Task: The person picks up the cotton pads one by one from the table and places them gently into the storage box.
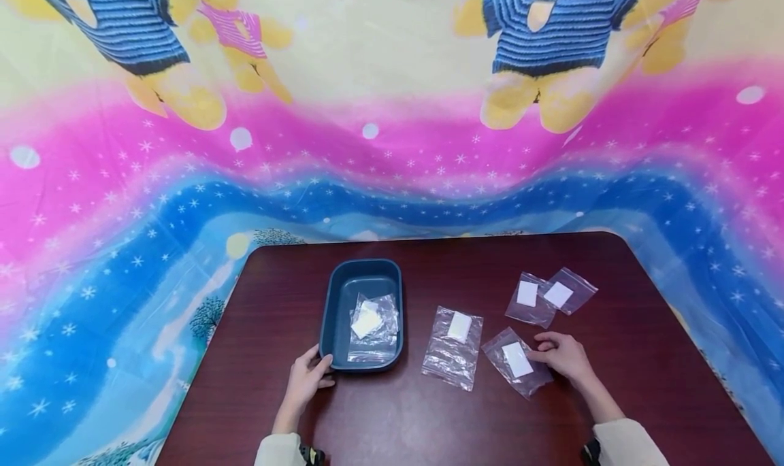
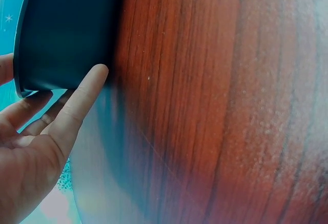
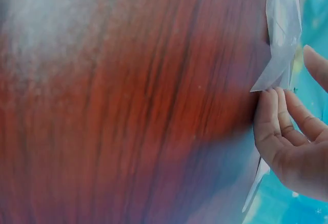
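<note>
- Both forearms are cut off by the bottom edge of the head view, so only cream sleeves show; in the right wrist view the clear bag (image 3: 281,39) appears only as an edge at the frame's right side, its white insert out of sight
- The left wrist view shows just a corner of the blue tray (image 2: 66,34) – what lies inside it is hidden there
- The clear bag (image 1: 517,360) is a small crinkled see-through pouch with a white square pad inside, lying flat on the dark wooden table (image 1: 429,418)
- The right hand (image 1: 566,356) rests just right of that bag, its fingertips (image 3: 269,114) touching the bag's edge, fingers nearly straight and gripping nothing
- The left hand (image 1: 309,377) lies at the tray's near left corner, relaxed and holding nothing, one finger (image 2: 84,93) touching the tray wall
- The blue tray (image 1: 333,303) already holds clear bags with white pads
- Three more bags lie on the table – one (image 1: 454,347) between tray and right hand, two (image 1: 551,296) farther back
</note>
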Motion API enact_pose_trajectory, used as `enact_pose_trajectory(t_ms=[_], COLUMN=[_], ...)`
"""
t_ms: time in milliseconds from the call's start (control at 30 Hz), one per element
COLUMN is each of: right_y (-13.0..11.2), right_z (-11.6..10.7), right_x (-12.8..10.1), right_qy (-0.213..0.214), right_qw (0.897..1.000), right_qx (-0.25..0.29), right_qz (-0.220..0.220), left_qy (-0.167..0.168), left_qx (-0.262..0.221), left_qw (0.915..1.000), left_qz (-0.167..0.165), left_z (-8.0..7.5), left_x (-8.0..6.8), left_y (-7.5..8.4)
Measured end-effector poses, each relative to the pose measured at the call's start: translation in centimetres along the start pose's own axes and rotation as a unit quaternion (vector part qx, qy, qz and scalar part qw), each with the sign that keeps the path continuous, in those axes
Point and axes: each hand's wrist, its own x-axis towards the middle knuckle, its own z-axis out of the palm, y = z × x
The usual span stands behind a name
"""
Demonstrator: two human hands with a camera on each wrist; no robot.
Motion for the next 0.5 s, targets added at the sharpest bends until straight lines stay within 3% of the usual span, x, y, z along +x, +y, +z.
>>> enact_pose_trajectory(t_ms=[233, 500], right_y=[-0.15, -0.37], right_z=[0.51, 1.01], right_x=[0.18, 0.16], right_qy=[-0.007, -0.002], right_qw=[0.997, 0.995], right_qx=[-0.06, -0.091], right_qz=[-0.038, -0.037], left_qy=[0.004, 0.005], left_qx=[-0.002, -0.004], left_qw=[1.0, 1.0], left_qz=[0.002, 0.002], left_z=[-0.05, 0.1], left_x=[0.03, -0.06], left_y=[-0.05, 0.01])
